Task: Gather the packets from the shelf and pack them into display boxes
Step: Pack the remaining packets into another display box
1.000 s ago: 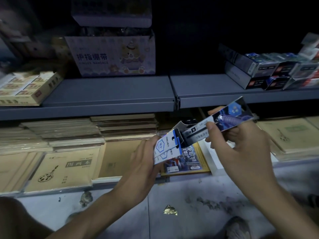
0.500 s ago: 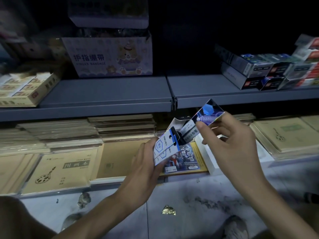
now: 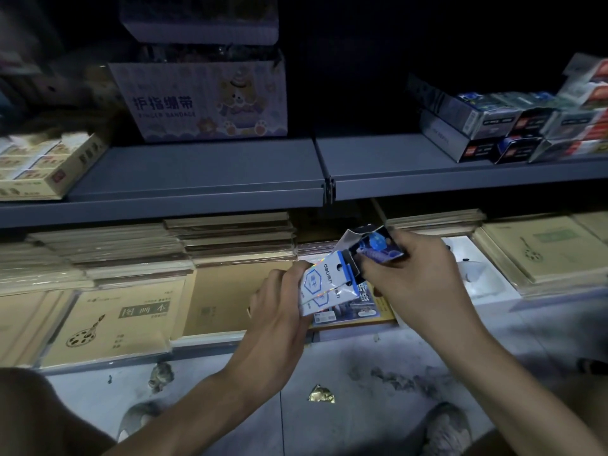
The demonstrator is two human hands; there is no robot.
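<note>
My left hand (image 3: 279,307) grips a small white-and-blue display box (image 3: 324,286) in front of the lower shelf, its open end facing up and right. My right hand (image 3: 414,284) pinches a dark blue packet (image 3: 378,246) whose lower end sits inside the box's opening; only its top sticks out. A white flap of the box stands up behind the packet. More packets and boxes (image 3: 513,126) are stacked at the right end of the grey upper shelf (image 3: 210,179).
A "Finger Bandage" carton (image 3: 204,100) stands on the upper shelf, a yellow tray of small boxes (image 3: 42,162) at its left. Stacks of tan sketch pads (image 3: 108,324) fill the lower shelf. A gold wrapper (image 3: 321,393) lies on the grey floor between my shoes.
My right hand has moved left and down, pushing the blue packet further into the box held by my left hand. The box has stayed in about the same place.
</note>
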